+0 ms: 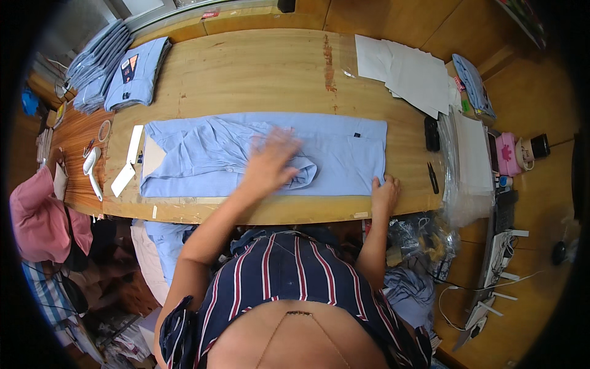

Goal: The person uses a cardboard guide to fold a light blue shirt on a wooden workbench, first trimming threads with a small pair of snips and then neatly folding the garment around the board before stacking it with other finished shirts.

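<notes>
A light blue shirt lies lengthwise on the table, its sides folded in. One sleeve runs along it in wrinkles and ends at a cuff near the middle. A beige patch shows at the shirt's left end. Over the wrinkled sleeve is my left hand, blurred by motion, with its fingers apart and nothing in them. My right hand is at the near right corner of the shirt, fingers closed on the hem; part of the grip is hidden.
Folded blue shirts are stacked at the far left. White tags and a white handheld device lie left of the shirt. Paper sheets, black tweezers and clear plastic bags are on the right.
</notes>
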`<state>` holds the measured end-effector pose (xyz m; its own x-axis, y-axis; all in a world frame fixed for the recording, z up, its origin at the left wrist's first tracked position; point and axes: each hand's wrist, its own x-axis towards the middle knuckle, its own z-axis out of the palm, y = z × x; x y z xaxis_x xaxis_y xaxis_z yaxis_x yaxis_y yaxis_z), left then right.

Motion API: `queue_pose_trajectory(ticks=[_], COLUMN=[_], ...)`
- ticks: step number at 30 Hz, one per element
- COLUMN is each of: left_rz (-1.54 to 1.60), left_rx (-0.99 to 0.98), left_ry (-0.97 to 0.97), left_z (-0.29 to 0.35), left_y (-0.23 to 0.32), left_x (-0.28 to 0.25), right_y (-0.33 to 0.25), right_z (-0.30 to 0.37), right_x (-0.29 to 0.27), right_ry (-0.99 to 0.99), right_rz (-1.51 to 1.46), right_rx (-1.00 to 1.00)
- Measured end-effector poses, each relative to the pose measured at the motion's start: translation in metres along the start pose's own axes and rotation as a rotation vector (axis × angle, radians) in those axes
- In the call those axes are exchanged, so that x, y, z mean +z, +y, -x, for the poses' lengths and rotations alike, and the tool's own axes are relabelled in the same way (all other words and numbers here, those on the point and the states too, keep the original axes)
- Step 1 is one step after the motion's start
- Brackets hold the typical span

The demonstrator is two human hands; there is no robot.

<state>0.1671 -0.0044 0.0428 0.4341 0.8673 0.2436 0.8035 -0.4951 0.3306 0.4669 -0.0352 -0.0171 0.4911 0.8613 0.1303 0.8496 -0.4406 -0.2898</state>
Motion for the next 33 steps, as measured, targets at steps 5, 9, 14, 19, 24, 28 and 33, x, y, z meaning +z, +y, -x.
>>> queue_pose_trajectory(ticks=[5, 9, 14, 19, 24, 28, 33], left_rz=[-0.073, 0.314, 0.704, 0.472, 0.300, 0.013, -0.050], left_rx=[0.184, 0.101, -0.252, -0.274, -0.063, 0.074, -0.035], left_ry=[-0.127, -0.126, 0.481, 0.792, 0.517, 0.151, -0.029], left_z=[-0.017, -0.016, 0.014, 0.044, 0.047, 0.010, 0.016], left_y=[0.019, 0.020, 0.012, 0.011, 0.033, 0.060, 0.052], left_x=[0.071, 0.037, -0.005, 0.013, 0.032, 0.033, 0.065], right_y=[0.016, -0.028, -0.151, -0.165, -0.138, -0.157, -0.175], right_z=[-0.011, -0.024, 0.019, 0.071, 0.022, -0.046, -0.055], right_x=[0.021, -0.002, -0.045, -0.011, -0.035, -0.025, 0.040], right_ry=[0.012, 0.297, -0.035, -0.204, -0.549, -0.226, -0.415], right_rz=[-0.927, -0.762, -0.708, -0.401, -0.721, -0.493, -0.016], right_rx=[0.156, -0.115, -0.803, -1.196, -0.804, -1.105, -1.344])
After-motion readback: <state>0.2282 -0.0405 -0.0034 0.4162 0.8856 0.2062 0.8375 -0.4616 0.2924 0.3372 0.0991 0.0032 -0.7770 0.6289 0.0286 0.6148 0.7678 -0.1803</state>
